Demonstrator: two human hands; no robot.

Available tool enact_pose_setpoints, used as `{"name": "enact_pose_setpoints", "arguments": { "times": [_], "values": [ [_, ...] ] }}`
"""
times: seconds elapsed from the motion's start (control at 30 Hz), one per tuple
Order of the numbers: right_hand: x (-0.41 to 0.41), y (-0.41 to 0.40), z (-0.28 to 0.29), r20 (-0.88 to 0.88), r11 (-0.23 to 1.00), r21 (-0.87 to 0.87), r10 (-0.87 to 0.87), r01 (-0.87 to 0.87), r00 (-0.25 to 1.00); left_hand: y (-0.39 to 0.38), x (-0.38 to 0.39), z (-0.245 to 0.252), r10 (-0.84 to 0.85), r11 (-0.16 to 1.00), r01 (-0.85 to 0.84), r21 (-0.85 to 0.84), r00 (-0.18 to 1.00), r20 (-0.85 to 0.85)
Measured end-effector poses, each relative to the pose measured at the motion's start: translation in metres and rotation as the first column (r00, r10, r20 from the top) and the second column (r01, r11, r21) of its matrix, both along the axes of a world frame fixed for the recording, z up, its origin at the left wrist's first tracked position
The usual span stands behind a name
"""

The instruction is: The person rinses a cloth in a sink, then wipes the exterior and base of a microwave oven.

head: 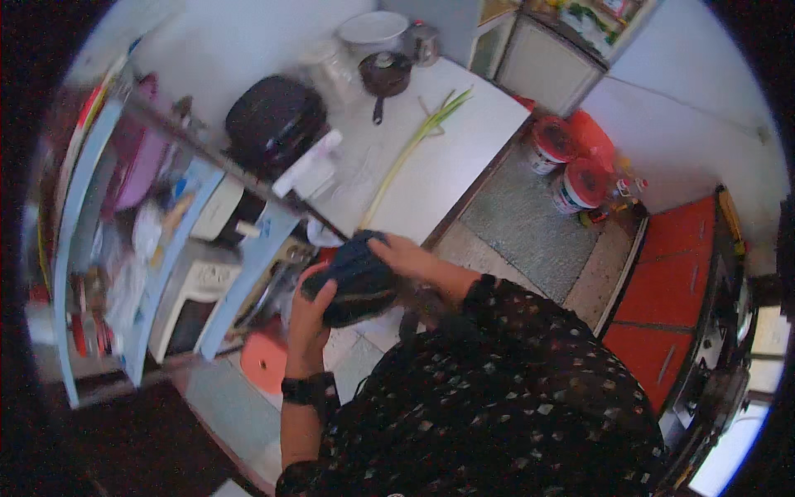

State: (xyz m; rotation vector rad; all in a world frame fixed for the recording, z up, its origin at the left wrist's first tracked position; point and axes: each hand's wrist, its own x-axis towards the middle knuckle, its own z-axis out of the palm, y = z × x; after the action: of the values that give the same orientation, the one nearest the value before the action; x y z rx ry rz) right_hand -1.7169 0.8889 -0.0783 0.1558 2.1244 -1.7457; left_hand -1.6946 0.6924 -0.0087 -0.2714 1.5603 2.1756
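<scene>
Both my hands hold a dark, rounded object (360, 282) with pale streaks along its side; blur hides exactly what it is. My left hand (313, 310) grips its near left end, thumb over the top. On the far right side, my right hand (397, 255) rests with its fingers against it. The object is in front of my body, at the near edge of a white table (428, 192). A long leek or green onion (404, 158) lies across that table, its pale end near the object and its green leaves pointing away.
A dark lidded saucepan (385, 74), a white basin (372, 31), a metal pot (425, 45) and a black appliance (273, 124) stand farther back. Crowded blue-edged shelves (214, 298) are at left, with a pink stool (264, 360) below. Red-lidded buckets (581, 183) and red cabinets (667, 273) are at right.
</scene>
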Motion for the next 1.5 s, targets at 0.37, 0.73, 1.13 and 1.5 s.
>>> {"name": "enact_pose_setpoints", "arguments": {
  "times": [0.37,0.73,1.13,1.5],
  "values": [
    [0.119,-0.003,-0.063,0.195,0.993,0.106,-0.069,0.049,0.978,-0.060,0.131,-0.011,-0.123,0.986,0.132,0.100,0.988,-0.090],
    [0.115,-0.007,0.043,-0.319,0.968,0.164,-0.130,0.190,0.939,-0.084,0.206,-0.044,-0.220,0.615,-0.102,-0.782,0.930,-0.294],
    [0.186,0.003,0.113,-0.115,0.852,-0.517,0.025,-0.082,0.993,-0.081,0.259,-0.047,0.131,0.281,-0.477,-0.833,0.878,-0.460],
    [0.215,-0.022,0.110,0.065,0.563,-0.814,0.336,-0.145,0.940,-0.030,0.321,0.010,0.631,0.569,-0.524,0.634,0.772,0.072]
  ]
}}
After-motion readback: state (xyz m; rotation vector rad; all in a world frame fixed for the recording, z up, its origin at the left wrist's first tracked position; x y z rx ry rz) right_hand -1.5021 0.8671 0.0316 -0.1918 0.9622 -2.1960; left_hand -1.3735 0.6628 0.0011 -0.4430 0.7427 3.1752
